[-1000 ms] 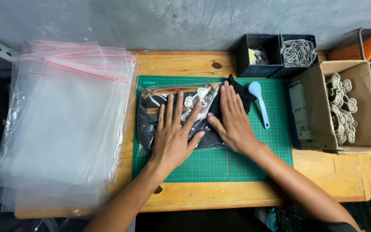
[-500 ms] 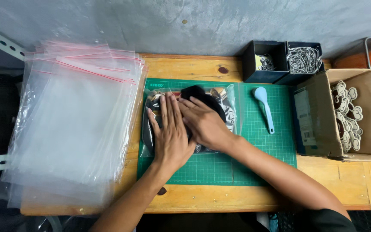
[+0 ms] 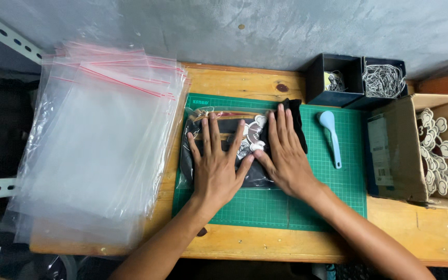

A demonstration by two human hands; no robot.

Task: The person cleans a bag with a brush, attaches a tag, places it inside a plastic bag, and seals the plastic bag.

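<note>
left hand (image 3: 214, 165), right hand (image 3: 283, 155) – flat on crinkly clear bag (image 3: 219, 150), dark cloth inside

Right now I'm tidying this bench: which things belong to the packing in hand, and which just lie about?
In hand: left hand, right hand, bagged black garment, green cutting mat.
Lying about: stack of clear bags, blue scoop, cardboard box, black bins.

I see a glossy clear plastic bag (image 3: 224, 150) holding black cloth (image 3: 294, 122), on a matt green cutting mat (image 3: 333, 192). The worktop (image 3: 245, 83) is bare knotty wood. The stacked zip bags (image 3: 99, 145) are shiny film; the cardboard box (image 3: 390, 155) looks dull.
</note>
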